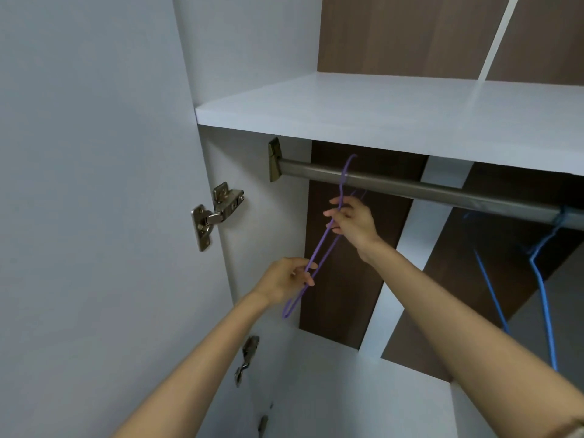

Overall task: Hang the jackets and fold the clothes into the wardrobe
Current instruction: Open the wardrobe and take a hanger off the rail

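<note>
Inside the open wardrobe, a person's two bare hands work on a purple wire hanger at centre frame. The hanger's hook lies across the dark metal rail near the rail's left end, close to the bracket that fixes it to the side wall. Seen almost edge-on, the hanger slants down toward lower left.

The right hand, reaching in from the lower right corner, has its fingers curled round the hanger just below the hook. The left hand, coming up from the bottom edge, pinches the wires lower down, short of the hanger's bottom tip. The two hands are apart, each clamped on the same hanger.

Farther right along the rail, at the frame's right side, blue hangers dangle well apart from the purple one. A white shelf runs directly above the rail. On the left of the frame, the pale door stands swung open on a metal hinge, with a second hinge lower down.
</note>
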### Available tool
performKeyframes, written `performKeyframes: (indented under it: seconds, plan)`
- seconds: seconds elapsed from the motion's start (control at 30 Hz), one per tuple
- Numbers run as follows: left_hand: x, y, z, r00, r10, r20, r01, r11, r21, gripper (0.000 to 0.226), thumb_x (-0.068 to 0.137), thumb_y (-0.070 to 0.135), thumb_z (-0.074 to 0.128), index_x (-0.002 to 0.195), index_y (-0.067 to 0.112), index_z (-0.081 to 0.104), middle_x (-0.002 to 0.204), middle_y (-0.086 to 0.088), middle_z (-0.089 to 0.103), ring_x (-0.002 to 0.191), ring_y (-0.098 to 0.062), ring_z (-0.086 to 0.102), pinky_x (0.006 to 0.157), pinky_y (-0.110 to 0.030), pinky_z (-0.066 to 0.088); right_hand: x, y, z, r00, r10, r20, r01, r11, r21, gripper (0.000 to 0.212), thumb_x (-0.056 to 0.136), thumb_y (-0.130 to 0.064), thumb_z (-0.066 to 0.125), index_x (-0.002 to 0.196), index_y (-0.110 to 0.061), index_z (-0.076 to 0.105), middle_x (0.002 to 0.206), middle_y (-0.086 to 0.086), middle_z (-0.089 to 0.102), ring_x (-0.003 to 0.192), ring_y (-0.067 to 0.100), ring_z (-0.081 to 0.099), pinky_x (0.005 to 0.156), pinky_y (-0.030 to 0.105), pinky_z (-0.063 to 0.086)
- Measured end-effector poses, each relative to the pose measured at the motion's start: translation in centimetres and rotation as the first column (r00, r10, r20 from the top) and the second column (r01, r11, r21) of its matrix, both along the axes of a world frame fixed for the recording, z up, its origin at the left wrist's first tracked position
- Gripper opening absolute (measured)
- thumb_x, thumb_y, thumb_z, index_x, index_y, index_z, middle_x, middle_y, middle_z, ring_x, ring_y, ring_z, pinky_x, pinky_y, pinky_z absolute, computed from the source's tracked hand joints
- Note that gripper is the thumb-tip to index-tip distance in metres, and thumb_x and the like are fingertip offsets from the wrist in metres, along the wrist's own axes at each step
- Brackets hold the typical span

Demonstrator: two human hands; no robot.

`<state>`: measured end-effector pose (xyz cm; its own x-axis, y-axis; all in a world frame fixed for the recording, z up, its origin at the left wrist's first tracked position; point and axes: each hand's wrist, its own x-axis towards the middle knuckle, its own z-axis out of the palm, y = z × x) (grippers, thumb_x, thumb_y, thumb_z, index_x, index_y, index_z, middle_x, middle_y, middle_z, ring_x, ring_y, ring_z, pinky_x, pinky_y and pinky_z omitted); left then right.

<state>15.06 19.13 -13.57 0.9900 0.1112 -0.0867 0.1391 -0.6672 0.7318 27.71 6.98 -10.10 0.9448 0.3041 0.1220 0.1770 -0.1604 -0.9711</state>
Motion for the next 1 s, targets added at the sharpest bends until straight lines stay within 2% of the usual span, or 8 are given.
performKeyframes:
  seconds: [0.07,0.23,0.37,0.53,0.7,0.77,0.87,1.0]
  plan:
    - [-0.8,-0.5,0.4,0.998,-0.054,-0.034,0.053,0.998,-0.017,0.029,0.099,0.012,0.045,0.125,0.008,0.059,0.104,-0.007,0.068,0.085,-0.008,0.058,0.070,-0.004,0.042,-1.1,-0.6,0.6,1.000,0.022,0.021,-0.021,0.999,-0.025,0.019,0.094,-0.003,0.054,0.110,-0.013,0.057,0.100,0.010,0.068,0.078,0.015,0.065,0.066,0.018,0.053]
    - [-4.2,-2.0,1.4,0.999,-0.020,-0.036,0.020,1.000,0.020,0.042,0.102,0.025,0.042,0.142,0.013,0.041,0.138,-0.007,0.052,0.122,-0.020,0.051,0.096,-0.022,0.038,-5.6,-3.4,1.5,0.999,0.047,-0.002,-0.047,0.995,-0.089,0.023,0.097,-0.001,0.047,0.116,-0.009,0.056,0.093,0.007,0.067,0.069,0.014,0.064,0.065,0.023,0.058]
    - [-7.8,-2.7,1.5,0.999,0.035,0.019,-0.036,0.998,0.051,0.056,0.100,0.019,0.046,0.149,0.008,0.023,0.148,-0.014,0.038,0.133,-0.027,0.042,0.107,-0.031,0.033,-11.0,-6.6,1.6,0.998,0.032,-0.053,-0.040,0.987,-0.157,0.022,0.097,0.000,0.045,0.115,-0.011,0.050,0.094,0.011,0.066,0.059,0.012,0.058,0.058,0.024,0.058]
    - [-13.7,-4.9,0.9,0.988,-0.071,0.136,0.048,0.985,0.165,0.063,0.099,0.019,0.048,0.151,0.008,0.015,0.156,-0.012,0.022,0.143,-0.025,0.024,0.114,-0.031,0.021,-20.4,-10.7,1.0,0.997,-0.057,-0.058,0.039,0.963,-0.268,0.014,0.098,-0.002,0.041,0.104,-0.015,0.043,0.092,0.009,0.068,0.051,0.008,0.044,0.047,0.018,0.046]
    - [-20.8,-8.7,-0.7,0.951,-0.265,0.162,0.215,0.938,0.271,0.063,0.099,0.021,0.047,0.153,0.019,0.015,0.160,-0.004,0.013,0.147,-0.025,0.010,0.118,-0.044,0.019,-32.8,-15.3,0.3,0.995,-0.086,-0.046,0.059,0.909,-0.412,0.012,0.097,-0.008,0.045,0.094,-0.018,0.050,0.090,0.006,0.071,0.051,0.002,0.050,0.047,0.012,0.039]
    - [-23.7,-10.4,-1.3,0.918,-0.369,0.143,0.304,0.889,0.344,0.060,0.100,0.025,0.045,0.152,0.022,0.017,0.159,-0.001,0.015,0.147,-0.027,0.009,0.117,-0.048,0.018,-38.0,-17.2,0.0,0.991,-0.117,-0.063,0.084,0.918,-0.387,0.012,0.095,-0.007,0.047,0.093,-0.017,0.052,0.088,0.008,0.071,0.047,-0.006,0.051,0.043,0.005,0.034]
    - [-28.3,-13.1,-2.3,0.864,-0.499,0.070,0.443,0.818,0.366,0.050,0.101,0.031,0.041,0.149,0.027,0.028,0.152,0.002,0.033,0.144,-0.024,0.019,0.116,-0.054,0.014,-45.5,-20.1,-0.3,0.975,-0.192,-0.114,0.144,0.930,-0.338,0.006,0.093,-0.008,0.052,0.093,-0.013,0.055,0.082,0.005,0.070,0.042,-0.004,0.047,0.038,0.009,0.030]
    - [-34.3,-17.2,-3.5,0.797,-0.604,-0.015,0.573,0.749,0.333,0.030,0.101,0.039,0.037,0.125,0.029,0.052,0.120,0.009,0.063,0.122,-0.019,0.049,0.112,-0.057,0.005,-54.4,-24.6,-1.2,0.938,-0.315,-0.145,0.265,0.922,-0.282,0.004,0.092,-0.013,0.059,0.091,-0.014,0.056,0.073,0.001,0.067,0.040,0.000,0.037,0.039,0.009,0.029]
